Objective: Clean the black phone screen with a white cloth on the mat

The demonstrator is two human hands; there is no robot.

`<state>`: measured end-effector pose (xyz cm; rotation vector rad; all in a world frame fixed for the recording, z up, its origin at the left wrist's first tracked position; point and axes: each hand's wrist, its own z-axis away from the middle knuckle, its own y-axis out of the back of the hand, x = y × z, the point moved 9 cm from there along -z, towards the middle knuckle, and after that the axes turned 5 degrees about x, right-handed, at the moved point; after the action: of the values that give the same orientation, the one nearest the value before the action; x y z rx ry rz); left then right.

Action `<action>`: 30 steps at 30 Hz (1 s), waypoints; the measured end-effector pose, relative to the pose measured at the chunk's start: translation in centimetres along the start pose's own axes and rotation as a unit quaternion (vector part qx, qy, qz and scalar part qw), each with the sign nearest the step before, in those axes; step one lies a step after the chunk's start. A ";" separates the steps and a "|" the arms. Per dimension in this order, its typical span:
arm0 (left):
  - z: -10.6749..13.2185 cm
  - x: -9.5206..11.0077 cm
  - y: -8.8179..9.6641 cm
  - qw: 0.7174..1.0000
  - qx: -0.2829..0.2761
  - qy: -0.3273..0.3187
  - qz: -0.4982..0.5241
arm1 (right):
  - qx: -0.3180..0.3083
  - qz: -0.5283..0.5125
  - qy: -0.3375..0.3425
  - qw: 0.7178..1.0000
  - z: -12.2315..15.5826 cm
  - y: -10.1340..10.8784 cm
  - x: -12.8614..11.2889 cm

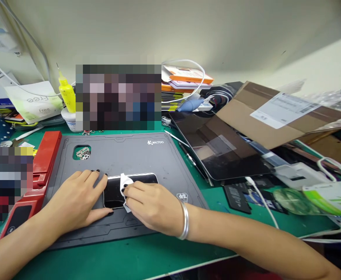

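Left hand (77, 200) and right hand (151, 206) show dark nail polish (97, 170); a silver bangle (184, 220) circles the right wrist.

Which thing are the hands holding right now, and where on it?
The right hand pinches a white cloth by its middle, on a black glass phone; the left hand presses the phone's left end flat.

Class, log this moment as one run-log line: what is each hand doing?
left hand: touching end of black glossy phone | right hand: holding white cloth on it | surface: grey WKTOO work mat
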<state>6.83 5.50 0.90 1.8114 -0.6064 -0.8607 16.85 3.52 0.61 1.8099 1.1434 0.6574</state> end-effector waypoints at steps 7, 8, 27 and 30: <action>0.0 0.1 0.1 1.000 0.001 -0.005 -0.011 | -0.041 0.046 -0.015 0.998 0.1 0.6 0.4; 0.0 0.0 0.1 1.000 0.003 -0.004 -0.010 | -0.058 0.053 -0.008 0.997 0.1 0.5 0.2; 0.0 -0.1 0.0 1.000 0.003 -0.003 0.001 | -0.221 0.184 -0.041 0.957 0.8 -0.7 0.2; 0.0 0.0 0.2 1.000 0.011 -0.010 -0.007 | -0.258 0.192 -0.078 0.944 1.2 -1.1 1.1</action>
<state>6.87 5.42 1.08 1.8314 -0.6183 -0.8854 17.80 4.27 -0.95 1.5941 0.4473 0.9203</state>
